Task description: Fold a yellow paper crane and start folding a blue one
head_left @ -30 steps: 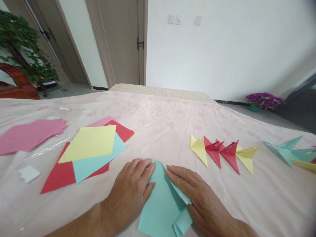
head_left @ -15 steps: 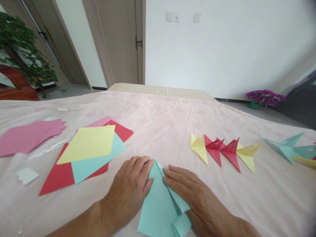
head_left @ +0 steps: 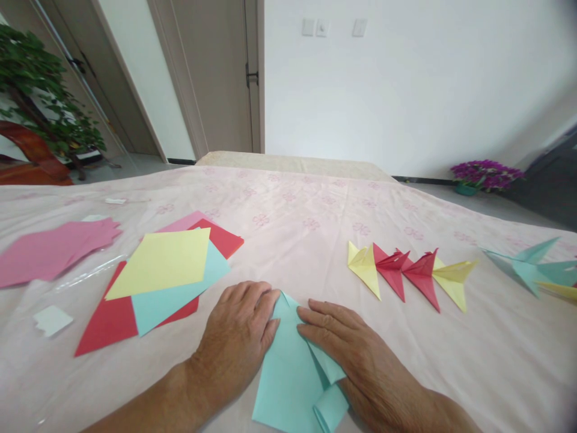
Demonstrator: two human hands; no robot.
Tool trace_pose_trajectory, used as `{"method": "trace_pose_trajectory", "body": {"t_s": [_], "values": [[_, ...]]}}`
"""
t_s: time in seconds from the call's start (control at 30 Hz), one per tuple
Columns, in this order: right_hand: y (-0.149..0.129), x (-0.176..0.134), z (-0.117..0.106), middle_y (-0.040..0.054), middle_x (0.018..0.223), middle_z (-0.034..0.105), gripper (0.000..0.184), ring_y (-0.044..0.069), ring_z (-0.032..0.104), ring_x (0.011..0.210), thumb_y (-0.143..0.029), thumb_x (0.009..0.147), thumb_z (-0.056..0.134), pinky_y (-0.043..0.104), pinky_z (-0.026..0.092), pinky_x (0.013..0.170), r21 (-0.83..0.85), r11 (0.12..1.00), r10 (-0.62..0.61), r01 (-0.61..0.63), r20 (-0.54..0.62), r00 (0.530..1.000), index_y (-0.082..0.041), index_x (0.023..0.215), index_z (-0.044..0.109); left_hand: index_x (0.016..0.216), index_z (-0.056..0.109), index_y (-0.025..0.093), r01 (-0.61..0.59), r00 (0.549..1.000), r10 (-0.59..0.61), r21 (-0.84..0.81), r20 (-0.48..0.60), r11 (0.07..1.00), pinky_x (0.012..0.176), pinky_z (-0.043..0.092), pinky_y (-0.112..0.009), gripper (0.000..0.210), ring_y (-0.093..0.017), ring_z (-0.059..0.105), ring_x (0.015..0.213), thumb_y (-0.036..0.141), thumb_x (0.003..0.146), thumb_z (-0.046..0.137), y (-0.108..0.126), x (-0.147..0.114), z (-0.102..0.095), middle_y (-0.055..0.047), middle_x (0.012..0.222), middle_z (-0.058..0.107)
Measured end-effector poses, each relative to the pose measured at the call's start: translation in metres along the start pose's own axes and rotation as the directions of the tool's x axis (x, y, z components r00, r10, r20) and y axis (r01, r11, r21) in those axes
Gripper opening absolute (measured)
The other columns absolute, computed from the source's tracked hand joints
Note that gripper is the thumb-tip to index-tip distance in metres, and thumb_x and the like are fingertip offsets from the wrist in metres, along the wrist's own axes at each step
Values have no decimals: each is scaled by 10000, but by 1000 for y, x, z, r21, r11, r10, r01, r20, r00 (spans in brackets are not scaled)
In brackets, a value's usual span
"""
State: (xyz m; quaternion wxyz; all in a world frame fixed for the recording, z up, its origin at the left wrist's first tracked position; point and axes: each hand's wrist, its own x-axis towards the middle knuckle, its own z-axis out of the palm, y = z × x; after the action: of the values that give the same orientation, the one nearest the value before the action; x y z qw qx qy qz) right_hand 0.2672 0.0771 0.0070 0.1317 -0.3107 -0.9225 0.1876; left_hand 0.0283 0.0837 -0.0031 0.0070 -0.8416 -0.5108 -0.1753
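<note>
A light-blue sheet of paper (head_left: 288, 379) lies in front of me, with its right side folded over in a flap and a curled lower right corner. My left hand (head_left: 241, 331) is closed at the sheet's upper left edge, with thumb and index finger on the paper. My right hand (head_left: 342, 343) presses its fingers, held together, on the folded flap at the right. Its thumb is partly hidden by the curled paper. Between both hands the sheet's pointed top shows.
Yellow, blue, red and pink sheets (head_left: 162, 261) overlap at the left, beside pink paper (head_left: 54, 249) and a white scrap (head_left: 53, 320). Red and yellow folded paper cranes (head_left: 421, 276) line up at the right. Further right are blue folded ones (head_left: 529, 264). A flowered cloth (head_left: 288, 240) covers the table.
My right hand has pushed the flap flatter near the top, so its open gap there has closed. My left hand stays nearly in place.
</note>
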Motion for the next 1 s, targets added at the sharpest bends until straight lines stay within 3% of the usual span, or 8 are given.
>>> {"method": "trace_pose_trajectory", "body": {"t_s": [0.23, 0.5, 0.6, 0.7, 0.8, 1.0], "values": [[-3, 1, -1, 106, 1476, 467, 523, 255, 372, 1395, -215, 863, 533, 456, 276, 1177, -20, 1000, 24, -24, 23, 999, -174, 1383, 497, 1348, 485, 200, -84, 996, 86, 67, -22, 994, 926, 445, -483, 444, -274, 577, 1082, 157, 910, 537, 1, -5, 3, -98, 1209, 636], [-1, -3, 3, 89, 1444, 507, 590, 243, 407, 1366, -87, 788, 501, 443, 338, 1140, 21, 999, 34, -33, -64, 997, -189, 1369, 508, 1300, 564, 249, -83, 996, 81, 118, 25, 990, 945, 445, -481, 385, -278, 564, 1103, 204, 918, 555, 1, -2, 3, -81, 1197, 631], [-1, -7, 4, 97, 1338, 585, 658, 240, 506, 1246, -8, 664, 452, 427, 421, 1055, 88, 989, 136, -121, -184, 973, -185, 1286, 573, 1305, 564, 257, -70, 997, 65, 122, 47, 990, 919, 457, -469, 383, -271, 562, 1076, 212, 925, 549, 2, 0, 1, -81, 1171, 623], [0, -10, -1, 66, 1094, 665, 654, 226, 580, 1019, 2, 588, 435, 393, 483, 903, 158, 947, 307, -279, -196, 931, -213, 1171, 641, 1301, 571, 255, -64, 996, 56, 120, 70, 991, 923, 456, -468, 376, -269, 555, 1065, 230, 926, 551, 2, 1, 1, -85, 1156, 613], [4, -14, -6, 46, 946, 658, 583, 212, 572, 900, -5, 639, 426, 370, 477, 816, 180, 904, 414, -388, -149, 898, -226, 1123, 664, 1293, 579, 244, -66, 996, 58, 118, 73, 991, 936, 452, -480, 368, -276, 548, 1068, 254, 925, 555, 2, 2, 1, -94, 1151, 605], [5, -16, -7, 50, 913, 640, 538, 205, 579, 853, -49, 730, 450, 351, 476, 789, 159, 883, 466, -441, -186, 865, -202, 1218, 618, 1276, 592, 218, -87, 996, 81, 138, 50, 987, 915, 470, -478, 369, -280, 556, 1041, 246, 908, 577, 4, 2, 0, -106, 1137, 600]]}}
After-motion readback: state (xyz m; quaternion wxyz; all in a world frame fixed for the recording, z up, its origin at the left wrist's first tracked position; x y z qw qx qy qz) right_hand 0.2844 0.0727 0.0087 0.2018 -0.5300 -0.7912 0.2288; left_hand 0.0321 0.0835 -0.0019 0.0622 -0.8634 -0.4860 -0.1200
